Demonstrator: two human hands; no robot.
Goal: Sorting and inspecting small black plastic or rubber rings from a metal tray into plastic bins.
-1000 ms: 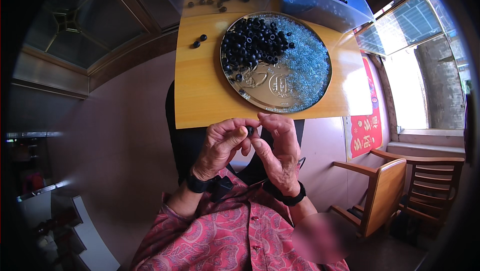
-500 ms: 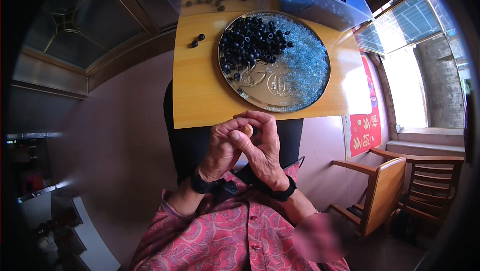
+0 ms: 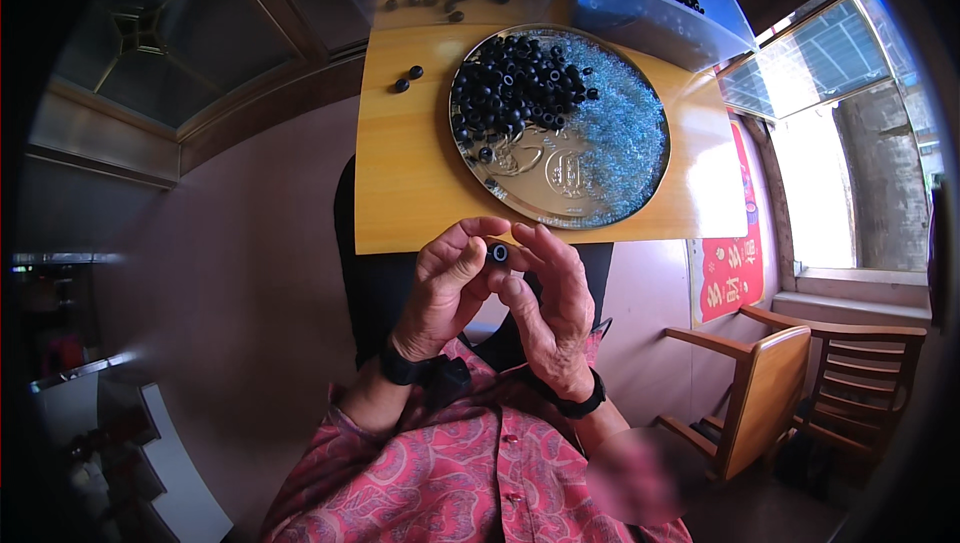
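Just in front of the near table edge, my left hand (image 3: 447, 278) is closed, pinching a small black ring-like part (image 3: 499, 254) between thumb and fingers. A pale ring shows inside the part's hole. My right hand (image 3: 550, 293) is close against it, with its thumb and curved fingers apart and fingertips near the black part; I make out nothing held in it. Beyond both hands lies a round metal tray (image 3: 520, 161). Its left side holds a heap of black bead-like parts (image 3: 515, 83), its right side a spread of small clear bluish pieces (image 3: 625, 133).
Two loose black parts (image 3: 409, 79) lie on the yellow wooden table (image 3: 400, 183), left of the tray. Behind the tray stand a clear plastic bin (image 3: 450, 18) with some black parts and a bluish bin (image 3: 665, 28) full of them. Wooden chairs (image 3: 775, 393) are at the right.
My hands have opened out from a closer clasp, and the black part now shows in my left fingers. My right hand has shifted slightly right. The whole view has shifted a little.
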